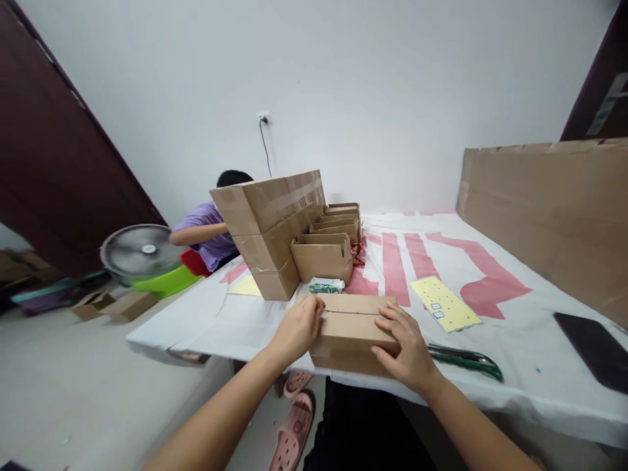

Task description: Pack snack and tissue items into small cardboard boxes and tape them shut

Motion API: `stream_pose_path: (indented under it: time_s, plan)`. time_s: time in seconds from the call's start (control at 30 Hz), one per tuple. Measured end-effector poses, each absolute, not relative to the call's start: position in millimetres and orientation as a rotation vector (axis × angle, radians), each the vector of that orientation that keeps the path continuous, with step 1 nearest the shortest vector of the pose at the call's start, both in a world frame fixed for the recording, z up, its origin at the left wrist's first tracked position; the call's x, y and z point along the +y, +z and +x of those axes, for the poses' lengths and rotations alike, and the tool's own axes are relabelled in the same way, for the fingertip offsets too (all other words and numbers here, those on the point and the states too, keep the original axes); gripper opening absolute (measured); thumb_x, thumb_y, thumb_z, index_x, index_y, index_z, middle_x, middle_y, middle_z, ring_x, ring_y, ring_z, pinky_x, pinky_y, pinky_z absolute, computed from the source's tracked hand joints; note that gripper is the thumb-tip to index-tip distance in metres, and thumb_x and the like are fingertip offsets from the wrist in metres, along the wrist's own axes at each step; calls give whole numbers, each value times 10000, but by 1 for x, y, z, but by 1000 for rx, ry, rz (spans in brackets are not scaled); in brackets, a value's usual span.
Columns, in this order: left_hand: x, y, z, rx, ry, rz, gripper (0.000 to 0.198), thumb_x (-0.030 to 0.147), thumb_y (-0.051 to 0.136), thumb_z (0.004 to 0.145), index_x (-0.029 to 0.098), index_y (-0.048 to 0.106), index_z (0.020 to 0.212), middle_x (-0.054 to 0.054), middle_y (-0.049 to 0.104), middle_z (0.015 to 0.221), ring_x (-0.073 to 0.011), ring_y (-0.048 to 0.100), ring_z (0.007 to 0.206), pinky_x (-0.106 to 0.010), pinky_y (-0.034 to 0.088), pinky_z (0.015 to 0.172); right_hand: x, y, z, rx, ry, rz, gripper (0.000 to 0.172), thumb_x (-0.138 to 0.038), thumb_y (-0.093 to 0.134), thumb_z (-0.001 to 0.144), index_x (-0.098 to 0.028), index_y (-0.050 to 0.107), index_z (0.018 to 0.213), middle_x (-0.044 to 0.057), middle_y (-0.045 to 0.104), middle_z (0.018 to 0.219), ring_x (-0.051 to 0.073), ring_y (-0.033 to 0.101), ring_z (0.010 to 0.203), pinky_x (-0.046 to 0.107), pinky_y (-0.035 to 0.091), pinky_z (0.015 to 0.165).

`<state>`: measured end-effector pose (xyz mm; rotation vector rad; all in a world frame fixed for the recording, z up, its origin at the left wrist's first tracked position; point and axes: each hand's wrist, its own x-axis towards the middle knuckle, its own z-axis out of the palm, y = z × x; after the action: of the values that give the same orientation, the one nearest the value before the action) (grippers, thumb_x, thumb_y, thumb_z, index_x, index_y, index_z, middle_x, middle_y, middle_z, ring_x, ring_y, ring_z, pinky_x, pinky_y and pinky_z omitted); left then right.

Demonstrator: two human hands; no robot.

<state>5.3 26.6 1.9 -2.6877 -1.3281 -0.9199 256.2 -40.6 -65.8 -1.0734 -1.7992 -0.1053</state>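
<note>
On white-covered table [515, 392], tall carton stack [269, 226] as marker. Just nearer than the stack, at the front edge: closed cardboard box [349, 324], long axis left to right, flap seam uppermost. Probably light, stiff at corners, flaps yielding; best gripped by short ends. Left hand [297, 327] cupped over left end, fingers together; right hand [407, 350] spread across right corner. Nearer and right of stack: green cutter [466, 360].

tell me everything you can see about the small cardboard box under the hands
The small cardboard box is plain brown card, low and oblong, closed, its two top flaps meeting in a seam along the lid. It lies flat at the near edge of the white-covered table, long side toward the camera. The left hand curls over its left end and the right hand lies spread on its right end, thumb down the front. Nothing else touches it.
</note>
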Motion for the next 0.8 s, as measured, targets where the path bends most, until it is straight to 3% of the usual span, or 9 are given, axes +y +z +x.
stream_pose_path:
  time_s: [0.23, 0.53, 0.67, 0.8]
  plan:
    - [23, 1, 4, -1344, -908, -2700, 158, 108, 426, 812, 201, 505, 913, -60, 597, 907, -210, 574, 875, -358, 479, 782, -40, -65, 256, -1812, -130, -1077, 407, -252, 676, 735, -205, 586, 1129, 143, 593, 1266, 338, 481, 1259, 545, 409, 1009]
    - [22, -1, 10, -1408, -1040, -2689, 106, 123, 447, 802, 208, 508, 788, -20, 554, 776, -187, 532, 773, -329, 444, 711, -41, -65, 256, -1788, -111, -1064, 398, -264, 667, 729, -219, 602, 1119, 133, 604, 1257, 339, 490, 1256, 540, 410, 1008]
    - [26, 2, 11, -1515, -1474, -2857, 31, 183, 466, 807, 212, 457, 803, 9, 541, 740, -146, 539, 686, -297, 461, 662, -41, -65, 257, -1796, -112, -1066, 408, -254, 667, 736, -224, 586, 1135, 133, 595, 1268, 339, 483, 1261, 547, 408, 1009]
    - [34, 10, 11, -1516, -1954, -2799, 115, 229, 499, 807, 217, 406, 874, 25, 533, 783, -121, 586, 711, -281, 493, 694, -41, -65, 256, -1810, -120, -1064, 408, -240, 677, 734, -212, 578, 1129, 140, 592, 1266, 340, 482, 1259, 549, 414, 1004]
